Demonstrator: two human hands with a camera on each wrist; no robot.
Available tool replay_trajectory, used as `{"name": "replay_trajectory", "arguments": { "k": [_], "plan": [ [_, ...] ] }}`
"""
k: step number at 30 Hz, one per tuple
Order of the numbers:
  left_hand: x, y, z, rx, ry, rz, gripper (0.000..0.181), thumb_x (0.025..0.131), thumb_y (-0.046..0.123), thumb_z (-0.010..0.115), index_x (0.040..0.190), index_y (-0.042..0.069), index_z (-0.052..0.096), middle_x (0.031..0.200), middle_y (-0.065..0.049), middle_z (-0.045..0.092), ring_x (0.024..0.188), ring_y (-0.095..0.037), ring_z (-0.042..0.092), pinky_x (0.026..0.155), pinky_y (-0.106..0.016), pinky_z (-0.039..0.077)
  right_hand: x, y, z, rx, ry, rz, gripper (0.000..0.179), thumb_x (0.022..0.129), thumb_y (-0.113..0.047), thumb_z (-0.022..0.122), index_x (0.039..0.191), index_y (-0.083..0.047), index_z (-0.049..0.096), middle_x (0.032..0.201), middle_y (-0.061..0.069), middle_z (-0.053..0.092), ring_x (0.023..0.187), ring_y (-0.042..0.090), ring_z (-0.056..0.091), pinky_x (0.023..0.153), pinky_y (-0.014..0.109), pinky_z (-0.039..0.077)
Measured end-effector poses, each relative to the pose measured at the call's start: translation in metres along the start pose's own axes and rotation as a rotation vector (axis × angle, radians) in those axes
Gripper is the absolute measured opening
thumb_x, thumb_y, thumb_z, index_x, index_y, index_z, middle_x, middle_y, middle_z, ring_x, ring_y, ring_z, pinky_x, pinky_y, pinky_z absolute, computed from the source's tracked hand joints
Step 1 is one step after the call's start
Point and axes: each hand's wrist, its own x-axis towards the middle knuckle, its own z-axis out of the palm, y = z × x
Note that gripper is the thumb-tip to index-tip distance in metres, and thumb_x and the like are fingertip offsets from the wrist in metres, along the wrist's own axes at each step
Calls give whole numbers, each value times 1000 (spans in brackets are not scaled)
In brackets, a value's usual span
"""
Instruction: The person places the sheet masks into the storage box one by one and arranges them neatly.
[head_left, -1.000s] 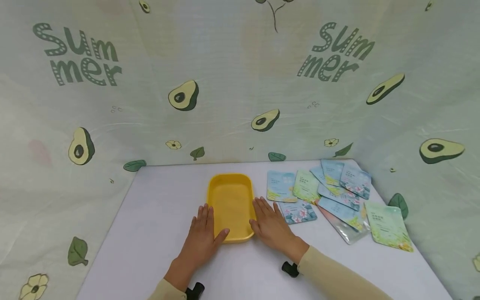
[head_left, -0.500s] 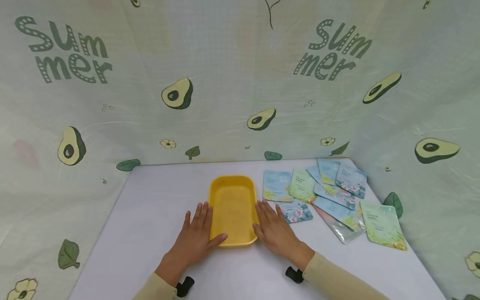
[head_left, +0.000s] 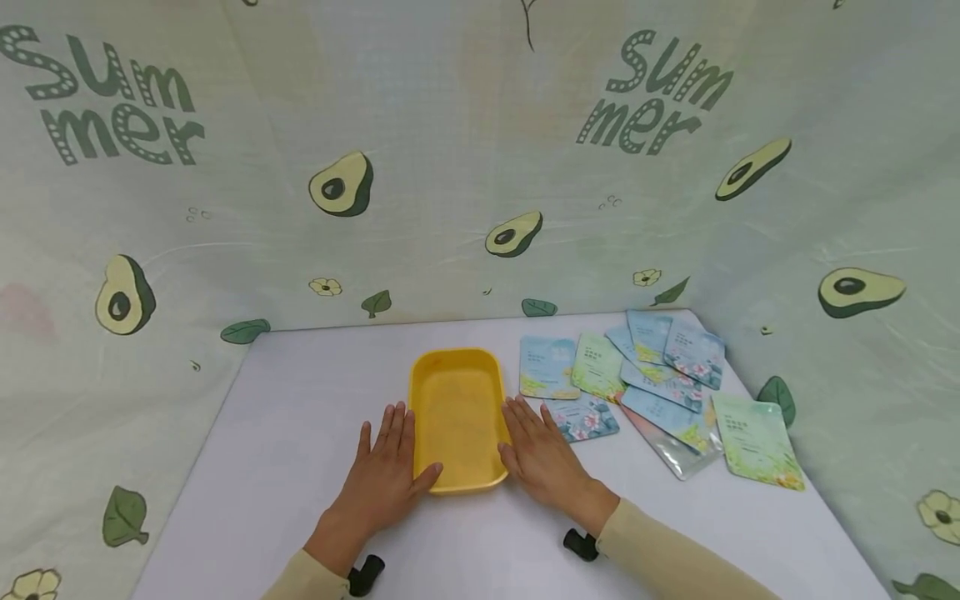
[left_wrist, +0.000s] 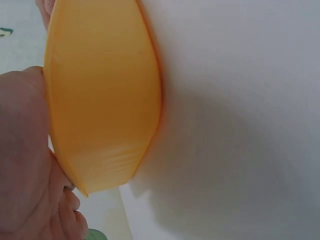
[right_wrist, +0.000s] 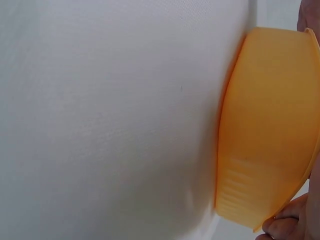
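A yellow plastic tray [head_left: 459, 417], shallow and rounded at the corners, sits on the white table with nothing in it. My left hand [head_left: 382, 479] lies along its left side, fingers straight and the thumb reaching over the near rim. On the other side, my right hand [head_left: 543, 458] rests against the right rim with its fingers extended and its thumb at the near right corner. Both wrist views show the tray's outer wall, with the left palm [left_wrist: 25, 150] and the right fingers [right_wrist: 285, 225] up at its rim.
Several flat sachets, blue [head_left: 550, 368] and green [head_left: 757, 442], lie in a loose overlapping spread right of the tray. A blue floral sachet [head_left: 585, 417] is close to my right fingertips. A printed avocado curtain [head_left: 420, 167] hangs behind the table [head_left: 300, 400].
The tray has shifted slightly right, closer to the sachets, with both hands staying at its sides. The head view has turned a little to the right.
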Motion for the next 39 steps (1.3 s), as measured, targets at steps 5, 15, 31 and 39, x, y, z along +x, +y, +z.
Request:
{"name": "replay_trajectory", "arguments": {
  "k": [5, 15, 31, 39],
  "plan": [
    [-1, -1, 5, -18, -8, -25, 93, 106, 62, 45, 165, -6, 21, 174, -25, 15, 163, -40, 12, 129, -65, 13, 7, 18, -7, 56, -93, -1, 71, 113, -48, 40, 163, 2, 35, 170, 20, 34, 159, 37, 29, 128, 63, 23],
    [0, 0, 3, 2, -33, -22, 94, 106, 63, 45, 165, -6, 21, 174, -24, 15, 163, -40, 13, 130, -62, 14, 26, 87, -4, -146, -236, 156, 77, 111, -52, 44, 162, 4, 33, 170, 23, 32, 161, 41, 23, 130, 64, 14],
    [2, -2, 1, -45, -14, -9, 92, 107, 58, 49, 164, -8, 21, 174, -26, 16, 163, -41, 14, 130, -61, 18, -7, 73, -8, -124, -216, 37, 66, 110, -45, 53, 155, 3, 49, 160, 22, 48, 150, 43, 42, 126, 62, 27],
    [2, 0, 1, -50, -44, -28, 93, 107, 58, 49, 165, -7, 18, 174, -25, 15, 163, -41, 12, 130, -60, 17, 49, 123, -32, -203, -82, 66, 75, 99, -48, 71, 150, 3, 52, 145, 24, 58, 133, 42, 54, 113, 59, 46]
  ]
}}
